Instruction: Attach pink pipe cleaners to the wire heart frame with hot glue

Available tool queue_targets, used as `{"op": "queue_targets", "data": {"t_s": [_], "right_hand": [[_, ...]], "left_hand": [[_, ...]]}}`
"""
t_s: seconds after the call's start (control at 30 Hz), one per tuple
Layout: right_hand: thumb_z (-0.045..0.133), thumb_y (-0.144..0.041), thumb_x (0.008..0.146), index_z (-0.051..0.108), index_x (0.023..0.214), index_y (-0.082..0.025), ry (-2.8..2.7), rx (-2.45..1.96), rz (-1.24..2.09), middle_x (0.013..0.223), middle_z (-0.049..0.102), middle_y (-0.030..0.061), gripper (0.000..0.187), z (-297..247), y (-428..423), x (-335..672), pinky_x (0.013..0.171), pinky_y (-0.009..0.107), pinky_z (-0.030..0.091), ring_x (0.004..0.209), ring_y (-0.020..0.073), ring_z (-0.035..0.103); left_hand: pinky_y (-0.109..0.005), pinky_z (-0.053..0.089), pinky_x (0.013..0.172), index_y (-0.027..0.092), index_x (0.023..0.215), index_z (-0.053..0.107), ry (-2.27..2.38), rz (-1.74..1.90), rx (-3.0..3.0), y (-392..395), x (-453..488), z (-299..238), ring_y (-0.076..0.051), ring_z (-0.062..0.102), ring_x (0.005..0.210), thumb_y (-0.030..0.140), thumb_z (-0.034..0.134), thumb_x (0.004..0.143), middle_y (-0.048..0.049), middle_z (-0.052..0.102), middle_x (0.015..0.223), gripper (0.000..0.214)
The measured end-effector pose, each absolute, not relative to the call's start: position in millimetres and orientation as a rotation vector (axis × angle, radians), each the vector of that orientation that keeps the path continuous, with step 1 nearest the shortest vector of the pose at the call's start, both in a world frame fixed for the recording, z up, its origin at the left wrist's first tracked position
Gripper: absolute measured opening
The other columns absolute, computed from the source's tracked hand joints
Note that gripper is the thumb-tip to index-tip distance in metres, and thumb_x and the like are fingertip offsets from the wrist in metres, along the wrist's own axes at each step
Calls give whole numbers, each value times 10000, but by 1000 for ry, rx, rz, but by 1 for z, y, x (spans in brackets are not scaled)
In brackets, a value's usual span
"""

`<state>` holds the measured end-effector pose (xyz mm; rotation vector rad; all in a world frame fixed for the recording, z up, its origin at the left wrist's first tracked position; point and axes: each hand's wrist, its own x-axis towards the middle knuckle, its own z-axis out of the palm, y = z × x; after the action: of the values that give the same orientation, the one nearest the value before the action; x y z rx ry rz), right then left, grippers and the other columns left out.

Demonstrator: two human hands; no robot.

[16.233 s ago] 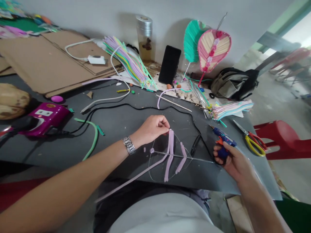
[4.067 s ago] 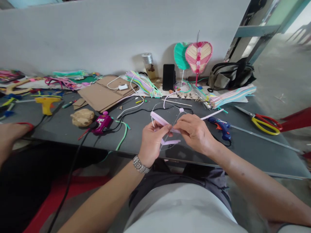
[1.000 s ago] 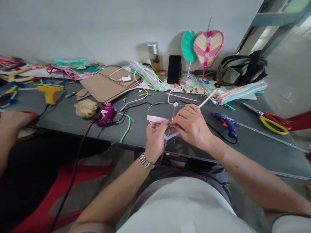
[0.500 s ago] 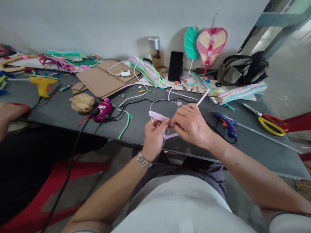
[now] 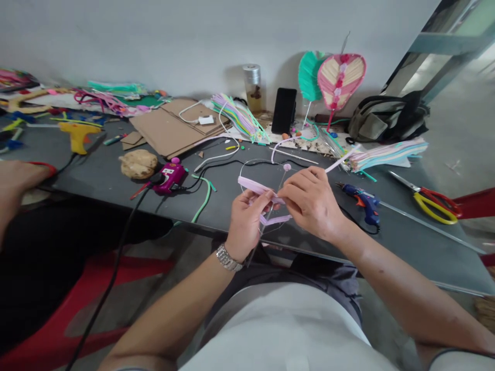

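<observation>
My left hand pinches a pale purple pipe cleaner between thumb and fingers, where it crosses a thin wire frame. Closed on the same pipe cleaner, my right hand sits just right of the left, and a free end sticks out past its knuckles. A small purple pom-like bead shows on the wire beyond my hands. Below them hangs a bent purple length. My fingers partly hide the crossing point.
Right of my hands lie a blue glue gun and scissors. Pipe cleaner bundles, a phone and two leaf-shaped fans stand or lie along the wall. A magenta power socket is leftward, near another person's hand.
My right hand has drawn slightly away to the right with the pipe cleaner, its free end now tilted lower. The whole view has shifted a little.
</observation>
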<state>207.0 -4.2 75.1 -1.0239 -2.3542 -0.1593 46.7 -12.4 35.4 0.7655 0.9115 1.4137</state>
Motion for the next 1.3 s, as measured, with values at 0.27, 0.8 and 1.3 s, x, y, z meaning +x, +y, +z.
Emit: {"op": "queue_targets", "data": {"t_s": [0.27, 0.8, 1.3], "right_hand": [[509, -93, 923, 673, 864, -200, -2389, -1004, -158, 899, 697, 50, 205, 74, -4, 208, 879, 401, 320, 878, 210, 554], [524, -87, 914, 683, 905, -185, -2399, -1008, -194, 914, 687, 52, 186, 72, -5, 220, 913, 395, 306, 869, 201, 558], [552, -94, 906, 701, 930, -190, -2403, -964, -375, 910, 679, 50, 179, 62, -13, 224, 785, 369, 309, 792, 189, 532]], "left_hand": [[-248, 557, 639, 154, 719, 726, 931, 1418, 740, -12, 50, 41, -87, 568, 568, 237, 856, 609, 16, 639, 631, 190], [-209, 506, 586, 144, 760, 695, 1002, 1347, 732, -6, 41, 33, -89, 623, 555, 187, 874, 555, 31, 658, 642, 276], [-212, 500, 576, 136, 774, 682, 1018, 1350, 782, -12, 37, 34, -93, 632, 536, 184, 858, 577, 39, 665, 641, 268]]}}
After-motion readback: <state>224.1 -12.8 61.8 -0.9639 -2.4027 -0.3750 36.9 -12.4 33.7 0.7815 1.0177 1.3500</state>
